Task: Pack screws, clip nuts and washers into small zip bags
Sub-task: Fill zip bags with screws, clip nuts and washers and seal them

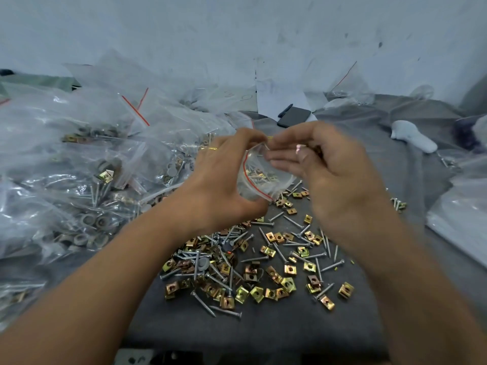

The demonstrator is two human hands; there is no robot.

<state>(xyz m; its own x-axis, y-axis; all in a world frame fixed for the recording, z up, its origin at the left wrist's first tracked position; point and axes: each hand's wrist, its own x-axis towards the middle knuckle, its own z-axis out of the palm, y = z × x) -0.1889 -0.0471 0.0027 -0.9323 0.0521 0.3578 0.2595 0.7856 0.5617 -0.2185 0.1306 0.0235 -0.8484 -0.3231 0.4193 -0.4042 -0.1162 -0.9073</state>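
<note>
Zip bag (259, 177) above grey cloth (263, 327)

Blk phone (294, 116), pen (285, 110), wht paper (279, 96), grey cloth (263, 330)

Red-striped clear bag (259, 177), brassy nuts (290, 270)

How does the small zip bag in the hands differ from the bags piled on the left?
The small zip bag is held up in the left hand, with the right hand at its mouth; the piled bags lie on the table. It holds little; they look fuller. Both are clear plastic with a red strip.
</note>
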